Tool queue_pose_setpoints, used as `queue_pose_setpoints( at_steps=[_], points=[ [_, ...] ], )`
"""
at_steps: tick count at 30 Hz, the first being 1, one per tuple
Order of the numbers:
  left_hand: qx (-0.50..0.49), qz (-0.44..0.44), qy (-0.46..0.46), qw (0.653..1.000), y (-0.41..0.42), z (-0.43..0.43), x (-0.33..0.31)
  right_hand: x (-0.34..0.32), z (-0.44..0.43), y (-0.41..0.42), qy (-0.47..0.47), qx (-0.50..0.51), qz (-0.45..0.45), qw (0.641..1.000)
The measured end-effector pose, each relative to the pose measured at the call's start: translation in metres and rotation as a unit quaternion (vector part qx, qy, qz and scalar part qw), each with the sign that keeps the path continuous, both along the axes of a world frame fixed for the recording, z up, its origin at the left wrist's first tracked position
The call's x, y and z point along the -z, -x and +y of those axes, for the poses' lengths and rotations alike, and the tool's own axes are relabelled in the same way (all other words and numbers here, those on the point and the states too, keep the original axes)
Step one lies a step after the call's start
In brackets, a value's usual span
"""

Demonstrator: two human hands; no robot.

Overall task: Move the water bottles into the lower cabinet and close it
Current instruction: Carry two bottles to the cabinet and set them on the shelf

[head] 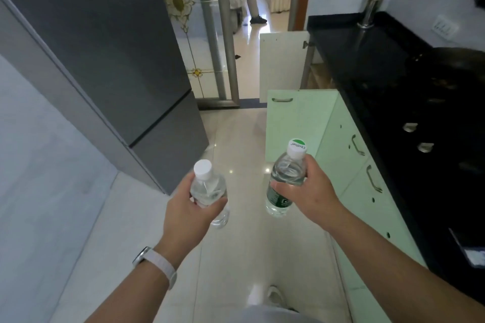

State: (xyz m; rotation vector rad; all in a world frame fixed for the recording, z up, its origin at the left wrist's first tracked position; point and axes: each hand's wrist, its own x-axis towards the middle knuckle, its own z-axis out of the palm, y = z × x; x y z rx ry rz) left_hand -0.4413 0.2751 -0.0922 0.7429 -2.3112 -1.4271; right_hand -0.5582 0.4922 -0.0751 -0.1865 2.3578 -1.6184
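Observation:
My left hand (187,214) grips a clear water bottle with a white cap (208,186) and no visible label. My right hand (307,193) grips a second water bottle with a green label and a green-topped white cap (287,170). Both bottles are held upright above the floor. To the right runs a row of pale green lower cabinets (349,165) under a black countertop (393,81). One green cabinet door (294,123) stands open into the aisle just beyond the right bottle. A second, white door (283,60) stands open farther back.
A tall grey refrigerator (112,55) fills the left side. The glossy tiled floor (236,139) forms a narrow aisle between it and the cabinets. A faucet (372,5) rises from the counter. Beyond a glass sliding door (207,34) a person sits in another room.

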Motion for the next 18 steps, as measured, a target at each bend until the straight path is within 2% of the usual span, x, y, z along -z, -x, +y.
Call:
queue_pose_setpoints(
  at_steps=[9,18],
  points=[
    [0.004,-0.002,0.022,1.0,0.101,-0.006,-0.007,0.001,-0.005,0.093,0.008,0.018,0.001,1.0],
    [0.055,-0.01,-0.015,0.998,0.194,-0.06,0.015,0.017,-0.054,0.167,-0.003,0.034,-0.03,0.999]
  ],
)
